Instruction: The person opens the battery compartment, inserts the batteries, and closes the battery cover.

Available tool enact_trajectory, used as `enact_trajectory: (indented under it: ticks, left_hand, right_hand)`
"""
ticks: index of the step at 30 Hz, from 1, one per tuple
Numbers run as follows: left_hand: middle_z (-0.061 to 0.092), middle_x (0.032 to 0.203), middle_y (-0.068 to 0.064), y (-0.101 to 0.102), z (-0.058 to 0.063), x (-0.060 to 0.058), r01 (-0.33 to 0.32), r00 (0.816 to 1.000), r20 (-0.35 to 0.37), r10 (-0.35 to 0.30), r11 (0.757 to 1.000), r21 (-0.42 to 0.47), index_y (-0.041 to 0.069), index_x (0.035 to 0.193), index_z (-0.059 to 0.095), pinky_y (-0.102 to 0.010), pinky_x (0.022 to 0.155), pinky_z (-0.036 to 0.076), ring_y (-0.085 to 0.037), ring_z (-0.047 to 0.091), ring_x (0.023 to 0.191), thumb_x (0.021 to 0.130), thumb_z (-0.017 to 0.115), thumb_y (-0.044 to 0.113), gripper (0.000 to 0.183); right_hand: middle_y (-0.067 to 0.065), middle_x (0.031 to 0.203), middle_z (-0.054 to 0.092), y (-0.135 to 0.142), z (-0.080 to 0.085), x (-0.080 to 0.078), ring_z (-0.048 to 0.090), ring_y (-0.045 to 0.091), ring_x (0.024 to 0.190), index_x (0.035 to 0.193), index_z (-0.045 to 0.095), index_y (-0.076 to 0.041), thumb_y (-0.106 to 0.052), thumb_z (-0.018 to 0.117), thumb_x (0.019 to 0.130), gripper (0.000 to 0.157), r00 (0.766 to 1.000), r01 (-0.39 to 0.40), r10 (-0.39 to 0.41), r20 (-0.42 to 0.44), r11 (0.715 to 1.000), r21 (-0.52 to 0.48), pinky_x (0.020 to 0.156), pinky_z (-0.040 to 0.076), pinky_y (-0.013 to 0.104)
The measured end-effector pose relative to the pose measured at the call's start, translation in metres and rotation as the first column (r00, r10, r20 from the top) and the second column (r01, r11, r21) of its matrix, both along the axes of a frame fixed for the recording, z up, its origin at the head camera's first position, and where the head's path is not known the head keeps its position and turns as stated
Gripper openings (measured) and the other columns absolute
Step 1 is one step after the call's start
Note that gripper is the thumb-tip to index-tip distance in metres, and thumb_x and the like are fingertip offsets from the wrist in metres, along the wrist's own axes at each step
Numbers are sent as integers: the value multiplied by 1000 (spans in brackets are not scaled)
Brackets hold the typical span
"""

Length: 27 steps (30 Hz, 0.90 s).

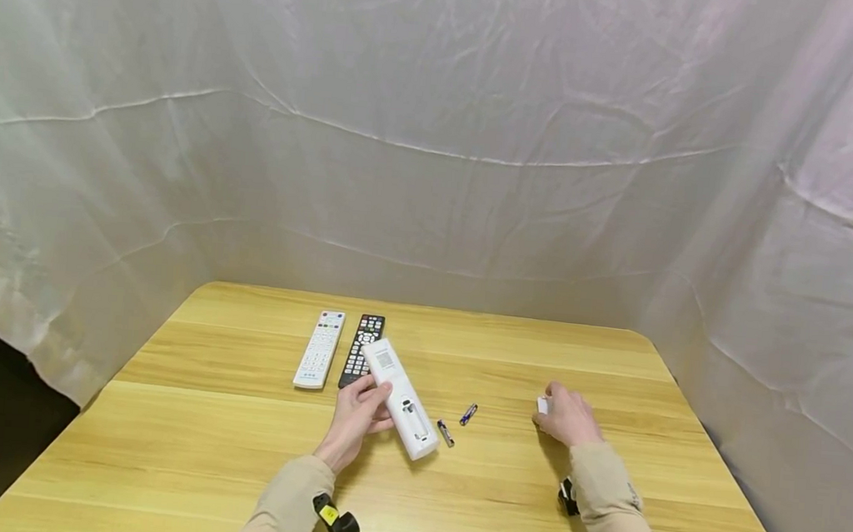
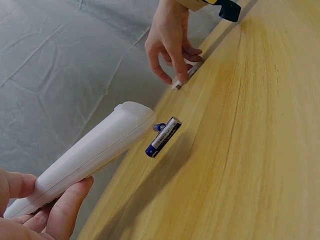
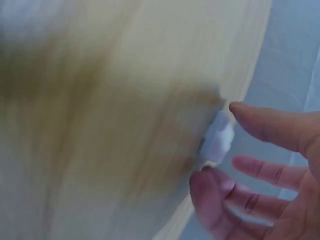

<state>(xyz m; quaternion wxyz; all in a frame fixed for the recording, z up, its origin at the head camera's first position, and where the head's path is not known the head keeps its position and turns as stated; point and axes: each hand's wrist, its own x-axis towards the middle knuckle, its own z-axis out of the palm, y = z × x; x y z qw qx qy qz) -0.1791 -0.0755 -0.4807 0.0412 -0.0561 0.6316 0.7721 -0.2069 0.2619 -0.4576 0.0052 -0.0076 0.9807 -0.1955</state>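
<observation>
My left hand (image 1: 356, 421) holds a white remote control (image 1: 401, 398) by its side, tilted above the table, with its back and open battery compartment facing up in the head view. In the left wrist view, the thumb and fingers pinch the end of the remote (image 2: 95, 150). Two small dark blue and silver batteries (image 1: 468, 414) lie on the table just right of the remote. Further right, my right hand (image 1: 569, 415) has thumb and fingertips around a small white battery cover (image 3: 218, 138), low at the table; the fingers partly hide it.
A second white remote (image 1: 320, 349) and a black remote (image 1: 364, 346) lie side by side, buttons up, at the back left of the wooden table (image 1: 218, 433). Pale cloth curtains (image 1: 437, 133) hang behind and along both sides.
</observation>
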Motion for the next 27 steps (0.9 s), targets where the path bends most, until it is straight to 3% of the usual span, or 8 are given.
enact_trajectory:
  ticks: [4, 8, 10, 13, 15, 20, 27]
  left_hand:
    - [75, 96, -8, 0, 0, 2, 1, 1000, 12, -1, 1000, -2, -9, 139, 46, -23, 64, 65, -7, 67, 67, 102, 57, 16, 46]
    - [75, 96, -8, 1, 0, 4, 2, 1000, 17, -2, 1000, -1, -8, 140, 46, -23, 64, 65, -7, 68, 67, 103, 57, 17, 46]
    - [75, 95, -7, 1, 1, 4, 5, 1000, 17, -5, 1000, 1, -7, 140, 47, -23, 64, 65, -6, 68, 67, 103, 57, 18, 46]
    - [75, 94, -5, 2, 1, 5, 10, 1000, 15, -10, 1000, 3, -7, 140, 46, -23, 65, 65, -6, 68, 68, 103, 57, 18, 47]
    - [75, 93, -5, 2, 1, 5, 10, 1000, 16, -10, 1000, 5, -7, 141, 46, -23, 64, 65, -6, 67, 67, 103, 57, 18, 47]
    - [75, 94, -6, 1, -1, 4, 4, 1000, 17, -4, 1000, 8, -8, 141, 45, -22, 64, 65, -6, 67, 67, 102, 57, 17, 47]
    - [75, 92, -4, 0, -3, 3, -5, 1000, 13, 4, 1000, 13, -8, 139, 47, -22, 63, 64, -7, 67, 67, 102, 58, 16, 46]
  right_hand:
    - [27, 97, 70, -17, 5, 14, 66, 34, 79, 125, 56, 7, -20, 73, 86, 50, 998, 23, -21, -51, 999, 34, 66, 59, 47]
    - [28, 109, 71, -45, 4, 22, 69, 39, 95, 128, 57, 5, -24, 72, 91, 49, 999, -37, 36, -10, 995, -92, 84, 61, 55]
    - [26, 108, 71, -58, 1, 22, 68, 36, 95, 129, 57, 5, -24, 72, 91, 50, 998, -61, 66, 24, 981, -182, 86, 61, 52]
    - [18, 98, 71, -71, -5, 19, 67, 26, 84, 131, 56, 6, -23, 74, 89, 53, 994, -77, 93, 51, 964, -254, 78, 61, 43]
    - [15, 96, 69, -77, -8, 16, 64, 22, 81, 132, 56, 5, -23, 75, 88, 56, 994, -70, 89, 64, 962, -262, 76, 61, 40]
    - [21, 108, 71, -86, -10, 12, 67, 23, 88, 133, 56, 5, -25, 75, 89, 56, 994, -52, 76, 76, 961, -272, 87, 62, 47]
    - [30, 122, 67, -92, -12, 3, 67, 18, 71, 130, 56, 8, -22, 71, 91, 52, 996, -44, 65, 67, 958, -283, 94, 60, 50]
